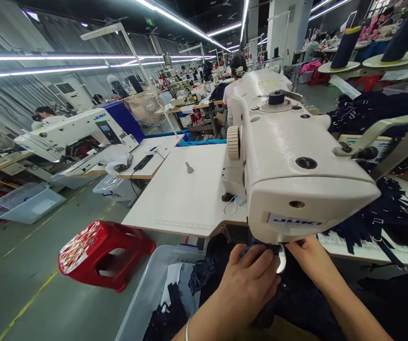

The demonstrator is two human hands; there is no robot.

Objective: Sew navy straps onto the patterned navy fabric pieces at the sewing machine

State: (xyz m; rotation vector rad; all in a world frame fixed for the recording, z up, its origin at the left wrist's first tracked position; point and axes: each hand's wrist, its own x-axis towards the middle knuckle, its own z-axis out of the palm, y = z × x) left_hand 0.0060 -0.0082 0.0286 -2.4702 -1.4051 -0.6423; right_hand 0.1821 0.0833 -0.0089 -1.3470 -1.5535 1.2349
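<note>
Your left hand curls over the navy cloth, fingers closed on it right beneath the sewing machine head. Your right hand works just beside it, apart from the left, its fingertips tucked under the head; you can't fairly tell from here whether they pinch anything. A shiny curved piece sits between your hands. You appear to be positioning the cloth at the stitching point; that calls for a flat layer and fingertips clear of the needle area. Left of your hands stands a clear bin, with a red stool beyond; ahead-left, the white tabletop; to the right, piled navy straps.
</note>
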